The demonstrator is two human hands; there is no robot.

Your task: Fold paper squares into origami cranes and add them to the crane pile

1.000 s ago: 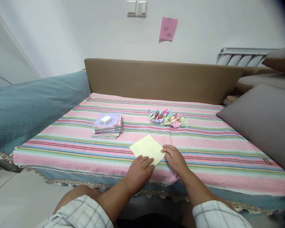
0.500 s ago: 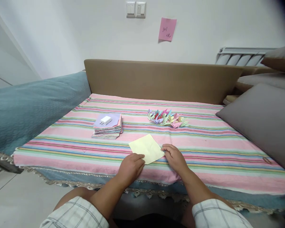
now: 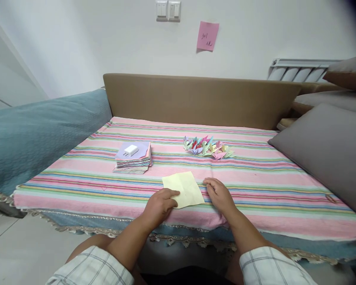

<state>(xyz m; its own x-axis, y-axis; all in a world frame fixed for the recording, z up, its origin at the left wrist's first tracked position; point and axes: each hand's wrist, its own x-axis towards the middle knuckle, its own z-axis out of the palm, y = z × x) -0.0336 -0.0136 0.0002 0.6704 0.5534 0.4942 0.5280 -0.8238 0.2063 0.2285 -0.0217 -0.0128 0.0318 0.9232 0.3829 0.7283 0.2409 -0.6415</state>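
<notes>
A pale yellow square of paper lies flat on the striped cloth near its front edge. My left hand rests at the sheet's left lower side, its forefinger stretched onto the paper and the other fingers curled. My right hand sits just right of the sheet, fingers bent, fingertips at the paper's right edge. Neither hand lifts the sheet.
A stack of coloured paper squares with a white charger on top lies back left. A heap of small folded paper cranes lies behind the sheet. A grey cushion is at the right, a teal blanket at the left.
The yellow sheet has turned from a diamond position to nearly square with the cloth's edge. My left hand slid left along its lower edge; my right hand stayed at the right side.
</notes>
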